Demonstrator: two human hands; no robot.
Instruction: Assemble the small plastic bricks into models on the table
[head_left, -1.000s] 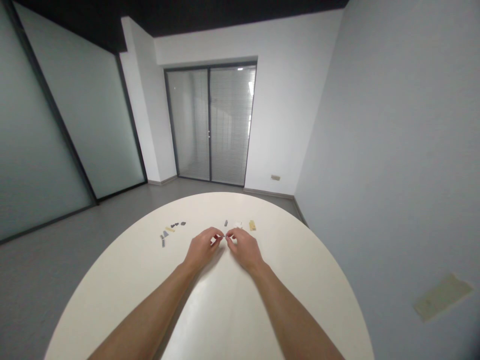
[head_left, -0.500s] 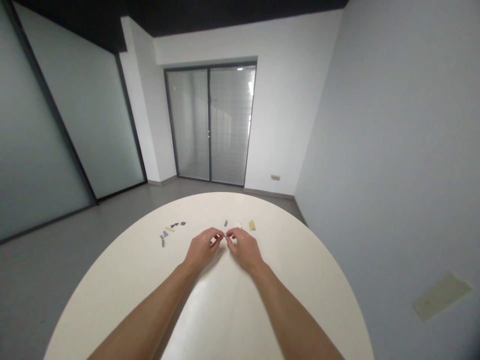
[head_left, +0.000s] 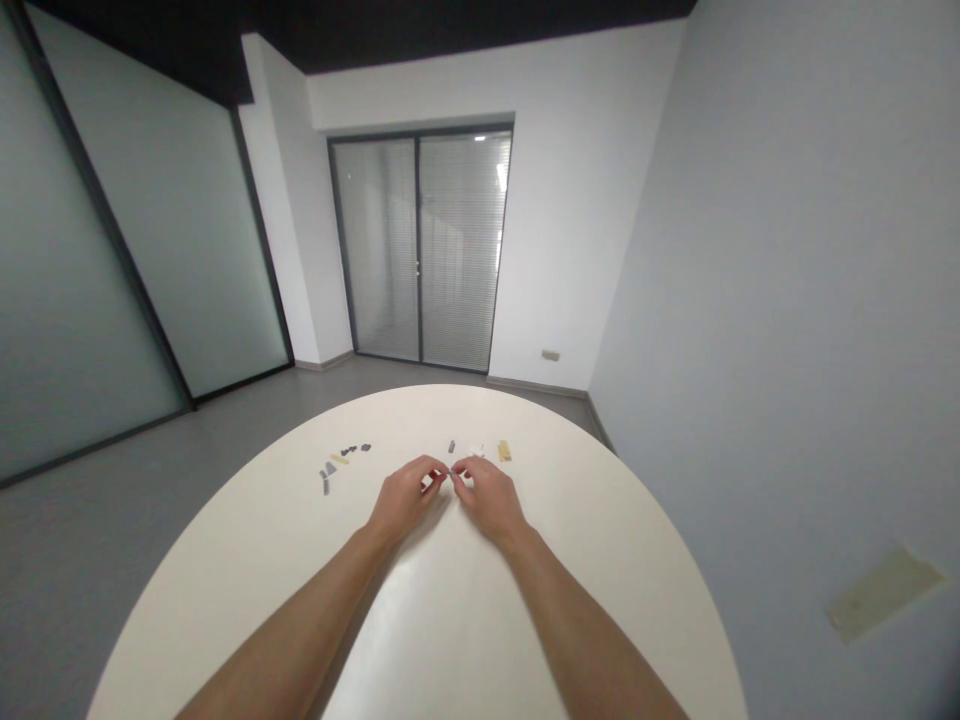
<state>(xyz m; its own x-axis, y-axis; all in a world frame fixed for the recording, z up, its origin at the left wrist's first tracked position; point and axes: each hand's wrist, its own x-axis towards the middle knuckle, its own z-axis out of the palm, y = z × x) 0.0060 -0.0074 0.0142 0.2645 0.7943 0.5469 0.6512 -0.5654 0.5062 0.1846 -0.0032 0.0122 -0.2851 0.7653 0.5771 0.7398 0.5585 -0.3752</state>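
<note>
Round white table [head_left: 450, 620] on a grey floor [head_left: 97, 540]; small flat pieces lie on it in two groups beyond the hands; left group [head_left: 341, 462] is grey, dark and yellow; right group [head_left: 478, 450] is grey, white and yellow; a glass door [head_left: 420, 250] with blinds stands across the room; frosted glass panels [head_left: 142, 230] run along the left; forearms [head_left: 285, 640] reach in from the near edge; left hand [head_left: 406, 498] and right hand [head_left: 489, 498] are together, fingertips pinching a tiny piece [head_left: 450, 472] between them, too small to identify.
</note>
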